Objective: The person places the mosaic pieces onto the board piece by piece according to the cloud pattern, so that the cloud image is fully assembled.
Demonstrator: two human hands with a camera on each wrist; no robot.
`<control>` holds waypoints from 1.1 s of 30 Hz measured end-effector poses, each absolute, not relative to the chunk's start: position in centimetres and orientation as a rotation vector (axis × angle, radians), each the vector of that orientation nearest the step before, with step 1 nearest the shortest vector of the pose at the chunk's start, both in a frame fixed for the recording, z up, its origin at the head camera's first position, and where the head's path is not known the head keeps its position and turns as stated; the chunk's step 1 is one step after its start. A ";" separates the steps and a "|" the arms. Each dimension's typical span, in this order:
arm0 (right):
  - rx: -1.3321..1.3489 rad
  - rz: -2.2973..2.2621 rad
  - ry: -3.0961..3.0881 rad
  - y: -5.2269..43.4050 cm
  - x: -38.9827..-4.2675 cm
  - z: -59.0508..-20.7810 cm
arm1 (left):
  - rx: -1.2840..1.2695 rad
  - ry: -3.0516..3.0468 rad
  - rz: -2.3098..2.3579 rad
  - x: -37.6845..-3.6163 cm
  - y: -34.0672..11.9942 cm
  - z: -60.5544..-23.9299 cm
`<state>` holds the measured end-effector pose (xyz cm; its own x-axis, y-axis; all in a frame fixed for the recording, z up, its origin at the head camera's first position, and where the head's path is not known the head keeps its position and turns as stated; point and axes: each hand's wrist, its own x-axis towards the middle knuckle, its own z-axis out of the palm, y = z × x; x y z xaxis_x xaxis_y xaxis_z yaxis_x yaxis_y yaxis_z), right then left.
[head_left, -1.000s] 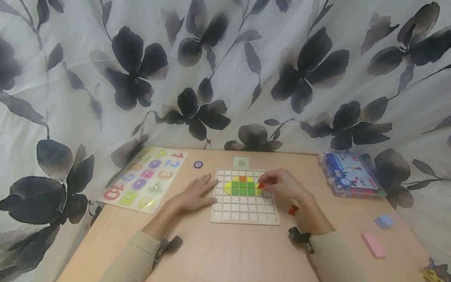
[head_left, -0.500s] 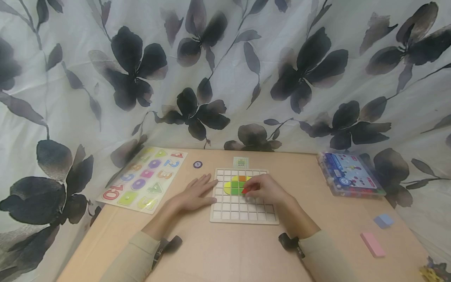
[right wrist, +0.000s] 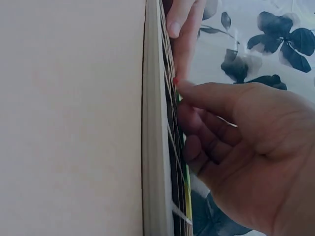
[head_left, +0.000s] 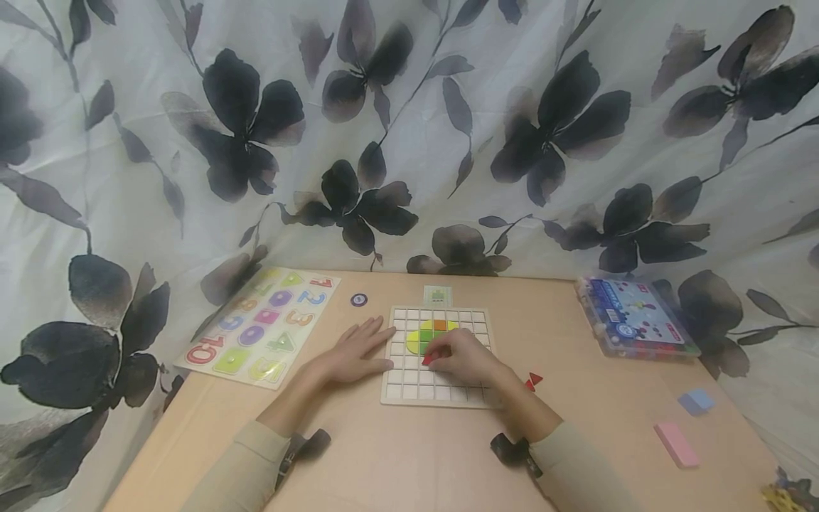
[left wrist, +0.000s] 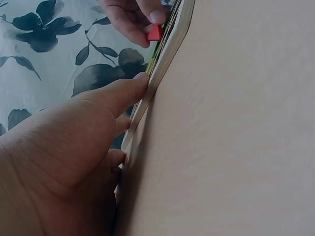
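Note:
A white grid board (head_left: 399, 391) with a pale wooden frame lies on the table, several yellow, green and orange pieces (head_left: 425, 336) set in its upper middle cells. My right hand (head_left: 463, 355) pinches a small red triangular piece (left wrist: 155, 33) between thumb and fingers, low over the cells just below the green ones. The hand covers part of the coloured pattern. My left hand (head_left: 355, 352) lies flat with fingers spread, its thumb (left wrist: 133, 91) and fingertips at the board's left edge. Two more red triangles (head_left: 534, 381) lie on the table right of the board.
A small green-printed card (head_left: 438, 296) lies behind the board, a round dark token (head_left: 359, 300) to its left. A number-and-shape sheet (head_left: 269, 327) is at left. At right are a clear plastic case (head_left: 633, 316), a blue block (head_left: 697, 402) and a pink block (head_left: 677, 445).
My right hand has carried the red piece leftward and down across the board, from its right side to below the green cells. The left hand has stayed at the left edge.

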<state>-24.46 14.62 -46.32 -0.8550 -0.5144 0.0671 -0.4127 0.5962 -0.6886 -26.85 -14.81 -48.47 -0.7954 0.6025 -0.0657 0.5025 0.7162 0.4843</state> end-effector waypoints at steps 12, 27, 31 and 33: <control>-0.802 -1.025 2.716 14.3 -24.3 -46.9 | 0.886 2.702 0.679 -26.9 -14.9 -48.6; -0.796 -1.019 2.695 14.3 -24.4 -46.8 | 0.890 2.698 0.688 -26.9 -14.9 -48.5; -0.771 -1.022 2.692 14.5 -24.4 -46.4 | 0.887 2.701 0.684 -27.0 -14.9 -48.5; -0.749 -1.037 2.695 14.8 -24.3 -46.0 | 0.890 2.706 0.680 -27.0 -14.9 -48.5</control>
<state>-24.33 14.83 -46.00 -0.8621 -0.5058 0.0310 -0.3962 0.6347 -0.6635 -26.98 -14.90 -48.48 -0.7946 0.6045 -0.0561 0.5061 0.7107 0.4885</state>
